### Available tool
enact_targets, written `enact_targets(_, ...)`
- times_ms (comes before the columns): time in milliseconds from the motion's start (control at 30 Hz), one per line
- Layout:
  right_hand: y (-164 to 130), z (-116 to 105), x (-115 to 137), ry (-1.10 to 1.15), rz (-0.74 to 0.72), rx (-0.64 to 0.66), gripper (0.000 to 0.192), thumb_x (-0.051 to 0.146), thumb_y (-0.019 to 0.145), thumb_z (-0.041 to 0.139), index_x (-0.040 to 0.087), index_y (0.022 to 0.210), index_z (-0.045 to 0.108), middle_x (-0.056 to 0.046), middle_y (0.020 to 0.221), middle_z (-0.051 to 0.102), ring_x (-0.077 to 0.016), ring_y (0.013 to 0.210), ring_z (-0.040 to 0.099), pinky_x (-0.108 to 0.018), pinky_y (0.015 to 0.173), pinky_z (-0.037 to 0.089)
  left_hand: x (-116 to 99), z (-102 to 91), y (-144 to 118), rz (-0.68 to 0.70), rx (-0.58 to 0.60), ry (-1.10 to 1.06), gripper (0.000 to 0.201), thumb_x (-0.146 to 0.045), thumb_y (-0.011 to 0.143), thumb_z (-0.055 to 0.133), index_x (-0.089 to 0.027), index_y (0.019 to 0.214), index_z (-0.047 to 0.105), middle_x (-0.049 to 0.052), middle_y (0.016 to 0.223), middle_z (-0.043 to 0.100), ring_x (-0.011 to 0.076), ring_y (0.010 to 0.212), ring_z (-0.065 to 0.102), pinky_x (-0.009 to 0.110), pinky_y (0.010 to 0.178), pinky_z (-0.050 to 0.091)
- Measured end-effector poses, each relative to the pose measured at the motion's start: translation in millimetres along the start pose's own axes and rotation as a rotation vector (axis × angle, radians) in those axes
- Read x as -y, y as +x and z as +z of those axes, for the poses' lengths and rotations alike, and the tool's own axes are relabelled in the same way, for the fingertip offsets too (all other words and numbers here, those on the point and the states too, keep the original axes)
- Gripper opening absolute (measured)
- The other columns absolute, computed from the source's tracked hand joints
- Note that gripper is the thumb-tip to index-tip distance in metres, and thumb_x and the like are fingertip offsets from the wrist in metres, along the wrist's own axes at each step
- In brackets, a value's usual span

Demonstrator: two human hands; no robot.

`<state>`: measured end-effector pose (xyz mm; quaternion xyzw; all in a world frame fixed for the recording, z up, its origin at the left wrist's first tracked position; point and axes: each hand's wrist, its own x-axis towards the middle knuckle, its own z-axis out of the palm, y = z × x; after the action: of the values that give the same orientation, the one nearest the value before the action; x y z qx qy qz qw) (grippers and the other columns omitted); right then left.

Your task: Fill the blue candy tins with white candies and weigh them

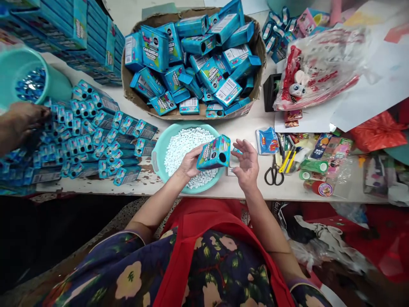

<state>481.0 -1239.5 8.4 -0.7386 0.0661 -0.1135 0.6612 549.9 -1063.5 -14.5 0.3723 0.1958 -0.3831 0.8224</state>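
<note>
My left hand (190,163) is closed around a blue candy box (214,152) printed "Caramelo Macizo", with a dark round hole at its near right corner. The box is tilted above a mint-green bowl (159,145) of small white candies (180,147). To the right of the box, my right hand (246,165) is open, fingers spread and thumb apart, facing the end of the box. A small blue piece shows behind its fingertips; I cannot make out what it is.
Behind the bowl stands a cardboard carton (128,87) heaped with blue boxes. More boxes (111,132) fill the left, where another person's hand (24,123) is beside a green bucket (57,81). Scissors (274,175), yellow cutters (289,160) and a plastic bag (332,64) lie right.
</note>
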Motion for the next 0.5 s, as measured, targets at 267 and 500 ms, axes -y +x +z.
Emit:
enact_targets(267, -43.0, 12.7, 29.6, 0.001, 0.127, 0.312, 0.05, 0.052, 0.06, 0.087, 0.024, 0.095, 0.068, -0.004, 0.091, 0.071, -0.0219, 0.089, 0.069, -0.039, 0.085, 0.057, 8.4, -40.2, -21.8, -0.01, -0.035, 0.826, 0.024, -0.043, 0.077, 0.066, -0.02, 0.084, 0.066, 0.004, 0.078, 0.068, 0.0164, 0.063, 0.058, 0.029, 0.059, 0.047)
enact_targets(500, -70.0, 39.9, 26.2, -0.285, 0.169, 0.36, 0.046, 0.05, 0.069, 0.081, 0.022, 0.102, 0.065, -0.004, 0.096, 0.071, -0.0203, 0.089, 0.068, -0.033, 0.083, 0.055, -7.6, -96.3, 28.0, 0.485, -0.411, 1.585, 0.036, -0.046, 0.086, 0.058, -0.019, 0.108, 0.067, 0.018, 0.119, 0.06, 0.0376, 0.121, 0.047, 0.052, 0.106, 0.031)
